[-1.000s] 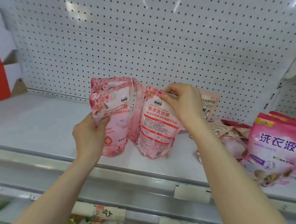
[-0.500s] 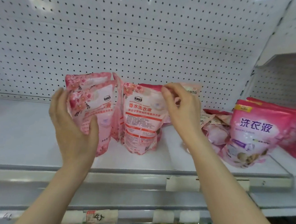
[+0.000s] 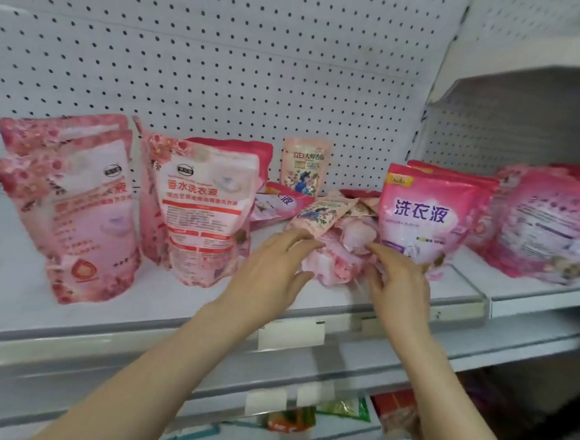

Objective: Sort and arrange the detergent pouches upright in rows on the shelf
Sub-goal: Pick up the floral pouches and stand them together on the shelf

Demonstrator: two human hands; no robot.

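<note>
Two pink floral detergent pouches (image 3: 77, 205) stand upright one behind the other at the left of the white shelf (image 3: 9, 286). Beside them stands a red-and-white labelled pouch (image 3: 207, 210) with more behind it. A heap of lying pouches (image 3: 331, 243) sits in the middle, with a small peach pouch (image 3: 320, 211) on top. My left hand (image 3: 271, 270) reaches to the heap's left side, fingers extended and touching it. My right hand (image 3: 397, 279) rests on the heap's right side, fingers loosely spread. Neither hand grips anything.
A small peach pouch (image 3: 306, 166) stands against the pegboard back wall (image 3: 224, 60). Bright pink pouches (image 3: 426, 212) stand right of the heap, more pouches (image 3: 549, 224) on the adjoining shelf. Price-tag holders (image 3: 291, 333) line the front rail; other goods lie on the shelf below.
Both hands let go of the upright pouches at the left and moved right to the heap of lying pouches. The camera view has also turned to the right.
</note>
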